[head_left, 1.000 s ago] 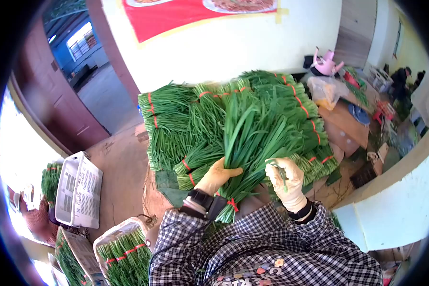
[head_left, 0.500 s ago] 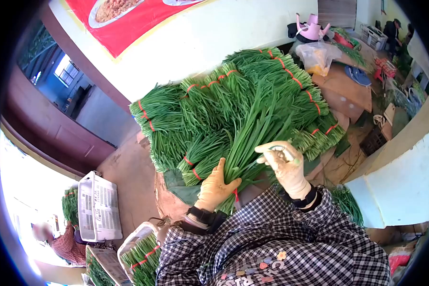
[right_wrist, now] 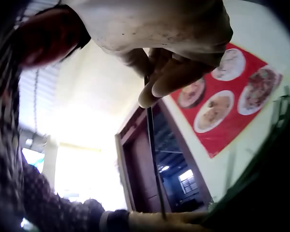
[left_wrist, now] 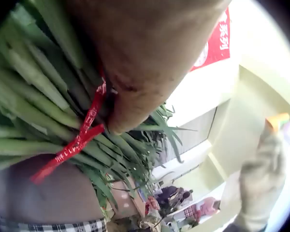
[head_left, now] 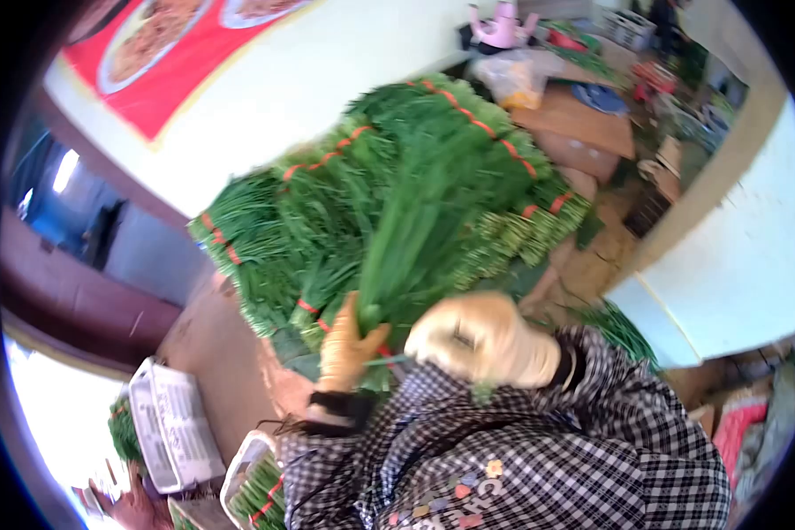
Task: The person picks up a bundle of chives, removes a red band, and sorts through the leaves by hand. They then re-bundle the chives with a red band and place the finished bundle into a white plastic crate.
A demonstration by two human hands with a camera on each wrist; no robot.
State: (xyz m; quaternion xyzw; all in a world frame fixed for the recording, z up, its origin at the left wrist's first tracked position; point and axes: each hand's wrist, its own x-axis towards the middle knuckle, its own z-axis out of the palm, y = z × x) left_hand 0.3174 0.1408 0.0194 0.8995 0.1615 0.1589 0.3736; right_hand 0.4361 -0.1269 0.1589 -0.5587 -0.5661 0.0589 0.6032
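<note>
My gloved left hand (head_left: 349,349) grips a bunch of green garlic chives (head_left: 406,238) near its stem end, thumb and fingers spread around it. The long leaves fan out over the pile. In the left wrist view a printed red tie (left_wrist: 87,126) circles the stems just beside the hand. My gloved right hand (head_left: 486,340), blurred, hovers to the right of the bunch, close in front of the checked shirt. Seen from the right wrist, its curled fingertips pinch a thin dark strand (right_wrist: 155,150) that runs down toward the left hand.
Many red-tied chive bundles (head_left: 291,190) are heaped against the wall. White crates (head_left: 177,428) stand at lower left, some holding chives. A pale blue-white panel (head_left: 724,256) rises at right. Behind lie cardboard (head_left: 583,124), a plastic bag (head_left: 512,79) and a pink object (head_left: 503,26).
My right hand has come down and in toward the left hand, its fingers now more curled. The left hand keeps its hold on the chives. The head view has swung, shifting the scene leftward.
</note>
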